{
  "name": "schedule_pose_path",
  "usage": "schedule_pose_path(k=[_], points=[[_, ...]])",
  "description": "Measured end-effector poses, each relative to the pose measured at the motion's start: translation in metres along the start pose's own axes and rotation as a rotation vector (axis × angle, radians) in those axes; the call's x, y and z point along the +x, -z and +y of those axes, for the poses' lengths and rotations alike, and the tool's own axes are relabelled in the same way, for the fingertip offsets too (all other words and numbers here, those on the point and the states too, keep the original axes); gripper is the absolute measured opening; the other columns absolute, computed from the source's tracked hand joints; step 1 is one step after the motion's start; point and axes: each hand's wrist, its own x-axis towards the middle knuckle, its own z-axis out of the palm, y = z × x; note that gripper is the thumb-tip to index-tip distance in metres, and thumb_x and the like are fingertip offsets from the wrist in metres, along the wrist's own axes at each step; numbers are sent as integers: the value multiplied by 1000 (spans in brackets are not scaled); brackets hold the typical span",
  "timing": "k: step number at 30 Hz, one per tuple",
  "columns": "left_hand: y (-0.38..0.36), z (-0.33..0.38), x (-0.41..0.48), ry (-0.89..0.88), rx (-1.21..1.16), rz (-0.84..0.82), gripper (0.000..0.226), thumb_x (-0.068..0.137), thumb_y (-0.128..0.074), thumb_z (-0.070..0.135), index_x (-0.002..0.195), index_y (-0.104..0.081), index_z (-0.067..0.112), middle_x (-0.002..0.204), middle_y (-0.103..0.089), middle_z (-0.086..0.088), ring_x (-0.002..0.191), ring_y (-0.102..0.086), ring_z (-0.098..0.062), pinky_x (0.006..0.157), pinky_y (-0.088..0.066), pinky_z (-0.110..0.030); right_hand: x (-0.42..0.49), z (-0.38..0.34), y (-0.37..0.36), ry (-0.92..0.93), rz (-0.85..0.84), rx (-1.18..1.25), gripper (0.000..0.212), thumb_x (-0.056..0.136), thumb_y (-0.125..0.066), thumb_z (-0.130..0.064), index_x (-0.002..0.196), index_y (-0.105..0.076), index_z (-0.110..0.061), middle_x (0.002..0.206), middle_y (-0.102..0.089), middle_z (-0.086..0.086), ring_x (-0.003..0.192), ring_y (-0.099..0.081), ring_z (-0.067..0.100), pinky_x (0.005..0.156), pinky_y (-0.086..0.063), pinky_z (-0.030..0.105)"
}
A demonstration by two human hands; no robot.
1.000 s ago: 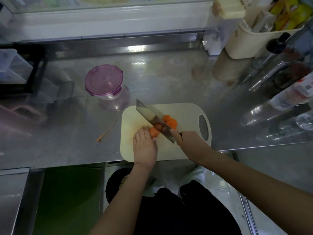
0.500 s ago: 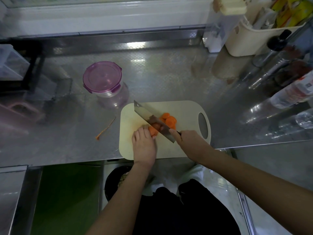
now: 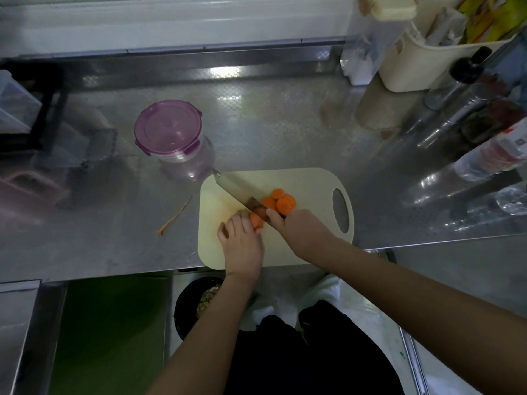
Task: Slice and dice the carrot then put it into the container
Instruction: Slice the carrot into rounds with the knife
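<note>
Just below the middle of the frame, a pale cutting board [image 3: 309, 185] lies on the steel counter [image 3: 285, 124]. The left hand [image 3: 242, 246] rests palm down on the board's lower left part, its forearm rising from the bottom centre. Its fingers are bent and their tips press on the short carrot stub [image 3: 256, 220]. The right hand [image 3: 302, 235] comes in on a forearm slanting up from the lower right corner. Its fingers are wrapped tight round the handle of the knife [image 3: 236, 189], with one finger lying against the heel of the blade. The blade runs diagonally up and to the left, just beside the stub. Cut carrot slices [image 3: 281, 202] overlap on the board right of the blade. The container [image 3: 168, 131], with its purple lid on, stands above and left of the board, apart from it. A thin carrot strip [image 3: 174, 218] lies on the counter left of the board.
</note>
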Motion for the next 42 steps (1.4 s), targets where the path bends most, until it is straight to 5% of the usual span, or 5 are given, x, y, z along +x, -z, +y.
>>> schedule_pose_path(k=[15,27,34,37,42], points=[[17,6,5,-19,211,-201,42,99,-24,31,132,-31,6,130,-40,-9,117,-40,-24,101,-29,-36,9,-6,0,-18,126,239,14,101,-36,-25,114,-43,-28,108,-53,8,109,-53,31,87,-46,40],[27,4,11,-82,220,-274,40,100,-25,33,130,-31,8,134,-36,-9,121,-36,-23,99,-28,-34,6,-5,-9,36,76,79,49,100,-34,-15,147,-21,-9,122,-50,18,111,-53,32,79,-44,36],[28,3,12,-103,228,-256,36,101,-24,33,126,-35,10,131,-38,-9,119,-37,-23,97,-31,-33,-47,21,-21,96,114,41,70,84,-56,0,147,-25,-4,96,-61,20,81,-62,30,63,-35,33],[28,3,11,-112,224,-244,35,100,-24,32,124,-36,10,130,-38,-9,118,-38,-23,97,-31,-32,-51,18,-34,56,101,-104,89,27,-88,-2,113,-63,2,50,-51,11,34,-38,17,38,-22,23],[25,4,10,-127,217,-214,35,101,-23,32,125,-35,10,131,-38,-10,118,-38,-23,98,-30,-32,-49,19,-19,-26,-48,66,66,92,-41,0,150,-11,-14,91,-42,12,78,-38,21,68,-38,33]])
